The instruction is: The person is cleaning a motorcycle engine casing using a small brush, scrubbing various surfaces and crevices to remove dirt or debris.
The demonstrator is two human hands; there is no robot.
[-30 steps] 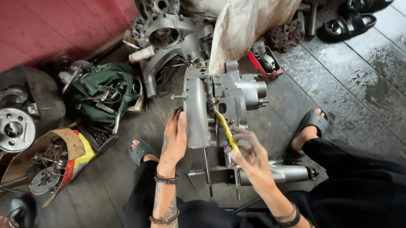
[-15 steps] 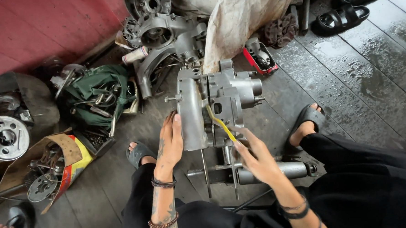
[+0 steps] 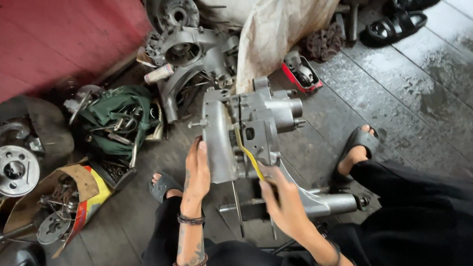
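Cardboard box: a torn brown cardboard box with a red and yellow flap (image 3: pixel 85 195) lay on the wooden plank floor (image 3: pixel 421 93) at the left; grey metal gears and loose parts were seen in it.
Green bag: a dark green cloth bag (image 3: pixel 116 119) lay open behind the box, filled with metal hand tools.
Left hand: the left hand (image 3: pixel 197 174) was laid flat, its grip released, against the side of the grey cast-metal engine casing (image 3: pixel 241 130).
Casing position: the casing was stood upright on the floor between the person's feet.
Right hand: the right hand (image 3: pixel 283 200) was clenched on a thin yellow-handled tool (image 3: pixel 248 152), whose tip was set into the casing seam.
Risk of slip: the tip could be judged likely to skid out towards the steadying hand.
Risk of tipping: the casing, steadied by a flat palm only, could be toppled by a hard pry.
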